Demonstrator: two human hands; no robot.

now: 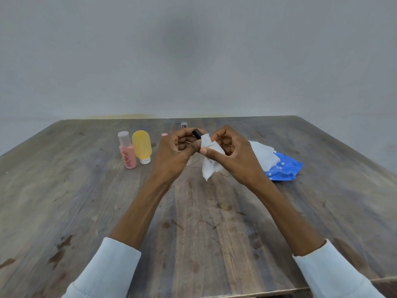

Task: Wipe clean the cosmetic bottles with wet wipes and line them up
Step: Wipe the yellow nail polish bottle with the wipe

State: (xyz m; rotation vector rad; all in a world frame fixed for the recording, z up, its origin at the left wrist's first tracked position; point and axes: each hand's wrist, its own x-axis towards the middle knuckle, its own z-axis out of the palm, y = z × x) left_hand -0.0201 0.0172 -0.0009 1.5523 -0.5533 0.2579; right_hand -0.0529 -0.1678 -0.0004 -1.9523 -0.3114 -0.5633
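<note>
The person's left hand (175, 152) is gripping a small dark cosmetic bottle with a black cap (196, 133), fingers curled round its lower part, which is hidden. The person's right hand (231, 151) is pinching a crumpled white wet wipe (209, 157) between thumb and fingers and is pressing it against the bottle just below the cap. Both hands are meeting above the middle of the worn grey wooden tabletop (204, 222).

The bottle's long axis is running tilted, cap end pointing up and away from the person and slightly left; the wipe is lying to the right of the cap and hanging down below the hands.

A pink plastic bottle with a pale cap (127, 150) and a yellow translucent tube standing on its white cap (142, 149) are standing upright, just beside each other, left of the left hand. The left hand is the nearer one to that pair, so placement there would likely fall to it.

A blue wet-wipe packet with white sheets pulled out (283, 168) is lying to the right, behind the right hand. A small dark-capped item (184, 125) is standing farther back; its kind cannot be told.
</note>
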